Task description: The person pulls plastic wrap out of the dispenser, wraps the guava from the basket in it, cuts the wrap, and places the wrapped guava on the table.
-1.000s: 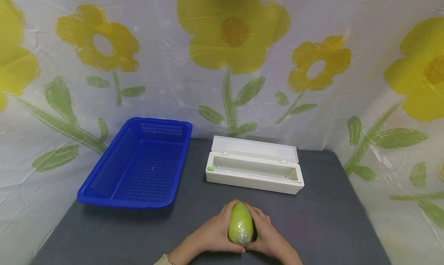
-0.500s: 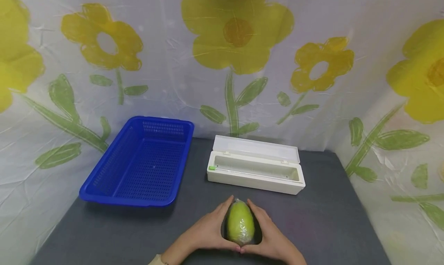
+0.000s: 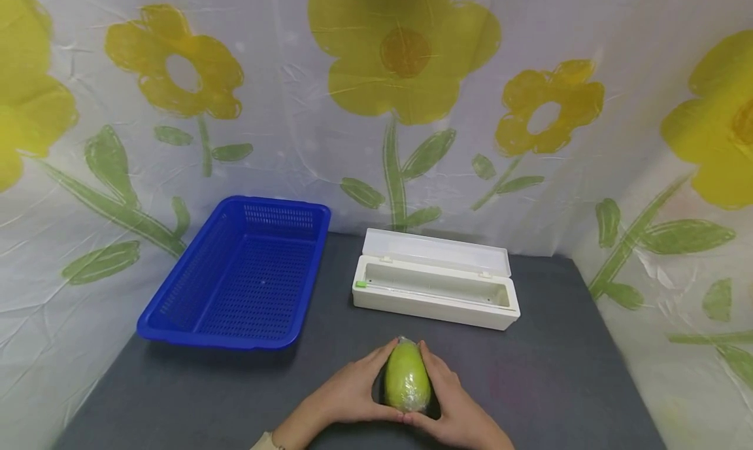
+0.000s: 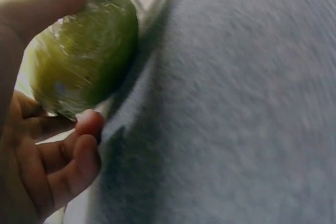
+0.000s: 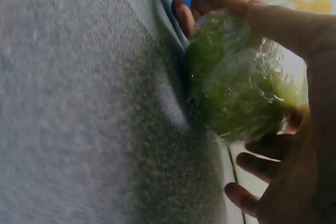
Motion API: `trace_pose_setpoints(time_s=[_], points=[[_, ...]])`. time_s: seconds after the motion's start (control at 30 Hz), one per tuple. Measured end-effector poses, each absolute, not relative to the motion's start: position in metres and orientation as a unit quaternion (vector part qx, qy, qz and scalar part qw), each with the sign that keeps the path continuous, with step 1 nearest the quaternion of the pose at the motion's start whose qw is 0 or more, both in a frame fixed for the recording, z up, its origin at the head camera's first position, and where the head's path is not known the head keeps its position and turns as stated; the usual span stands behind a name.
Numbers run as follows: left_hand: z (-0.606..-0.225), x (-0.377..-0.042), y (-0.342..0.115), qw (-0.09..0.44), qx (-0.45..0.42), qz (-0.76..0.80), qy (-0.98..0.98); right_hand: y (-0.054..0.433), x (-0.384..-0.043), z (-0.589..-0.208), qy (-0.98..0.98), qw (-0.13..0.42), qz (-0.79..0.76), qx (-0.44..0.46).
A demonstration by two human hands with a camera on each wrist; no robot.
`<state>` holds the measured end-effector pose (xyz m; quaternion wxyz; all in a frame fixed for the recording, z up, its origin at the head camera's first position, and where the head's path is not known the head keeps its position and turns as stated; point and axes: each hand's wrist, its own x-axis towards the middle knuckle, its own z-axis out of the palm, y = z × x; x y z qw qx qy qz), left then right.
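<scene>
An oval green fruit (image 3: 407, 377) wrapped in clear cling film lies on the grey tabletop near the front, its long side pointing away from me. My left hand (image 3: 353, 391) holds it from the left and my right hand (image 3: 455, 401) from the right. Both thumbs meet at its near end, while the forefingers reach to its far end. In the left wrist view, creases show in the film over the fruit (image 4: 86, 51), and the lower fingers are bent. The right wrist view shows the wrapped fruit (image 5: 236, 82) between thumb and fingers.
At the back left stands a blue perforated plastic basket (image 3: 253, 286). A long white cling film dispenser box (image 3: 435, 306) sits beyond the hands, lid (image 3: 435, 250) tipped back, with a green slider (image 3: 361, 284) on its front rim. Behind hangs a flower-printed curtain (image 3: 282, 129).
The hands first spread wider around the fruit, with the forefingers straightening, then drew in slightly. Both thumb tips now meet at its near end. The basket and the box stay in place.
</scene>
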<state>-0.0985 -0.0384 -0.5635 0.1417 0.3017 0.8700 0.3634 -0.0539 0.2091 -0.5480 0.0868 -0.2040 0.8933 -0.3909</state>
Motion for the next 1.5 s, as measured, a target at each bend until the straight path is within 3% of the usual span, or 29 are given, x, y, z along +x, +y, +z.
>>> trace_pose_setpoints(time_s=[0.23, 0.67, 0.97, 1.3, 1.5], points=[[-0.555, -0.095, -0.04, 0.151, 0.314, 0.346, 0.871, 0.199, -0.049, -0.546, 0.906, 0.069, -0.376, -0.181], [-0.534, -0.091, -0.051, 0.091, 0.284, 0.311, 0.902, 0.2, -0.045, -0.54, 0.92, -0.007, -0.362, -0.152], [-0.527, -0.092, -0.056, 0.063, 0.261, 0.303, 0.914, 0.205, -0.044, -0.538, 0.92, -0.098, -0.348, -0.151], [-0.506, -0.098, -0.074, 0.051, 0.211, 0.349, 0.912, 0.207, -0.041, -0.53, 0.903, -0.104, -0.41, -0.08], [-0.485, -0.1, -0.09, 0.017, 0.206, 0.365, 0.908, 0.218, -0.044, -0.521, 0.902, -0.14, -0.403, -0.064]])
